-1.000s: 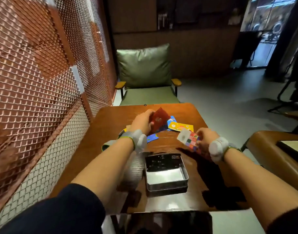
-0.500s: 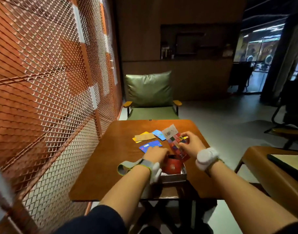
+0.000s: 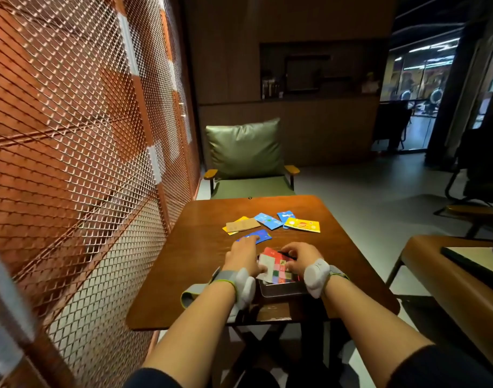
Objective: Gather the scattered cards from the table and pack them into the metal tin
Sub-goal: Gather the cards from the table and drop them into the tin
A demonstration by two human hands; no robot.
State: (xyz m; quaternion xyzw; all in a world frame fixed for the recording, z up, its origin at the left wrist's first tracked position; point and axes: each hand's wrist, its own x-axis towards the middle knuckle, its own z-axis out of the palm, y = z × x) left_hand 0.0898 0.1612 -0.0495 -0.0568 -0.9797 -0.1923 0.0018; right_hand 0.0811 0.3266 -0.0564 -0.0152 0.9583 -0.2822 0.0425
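Note:
The metal tin [image 3: 281, 289] sits near the table's front edge, mostly hidden by my hands. My right hand [image 3: 299, 257] holds a small stack of colourful cards [image 3: 274, 268] over the tin. My left hand [image 3: 243, 254] touches the stack's left edge with the thumb side, while its fingers reach forward onto a dark blue card [image 3: 257, 236]. Farther back lie a tan card [image 3: 242, 225] on a yellow one, a light blue card [image 3: 267, 220], another blue card [image 3: 285, 215] and a yellow card [image 3: 302, 224].
The wooden table [image 3: 200, 264] stands against a copper mesh screen [image 3: 80, 163] on the left. A green armchair [image 3: 246, 161] faces me across it. Another brown table [image 3: 446, 273] is at the right. A grey strap [image 3: 190, 294] lies by my left wrist.
My right hand brought its card stack back over the tin. My left hand left the red card at the tin and reached forward onto the dark blue card. The camera tilted up.

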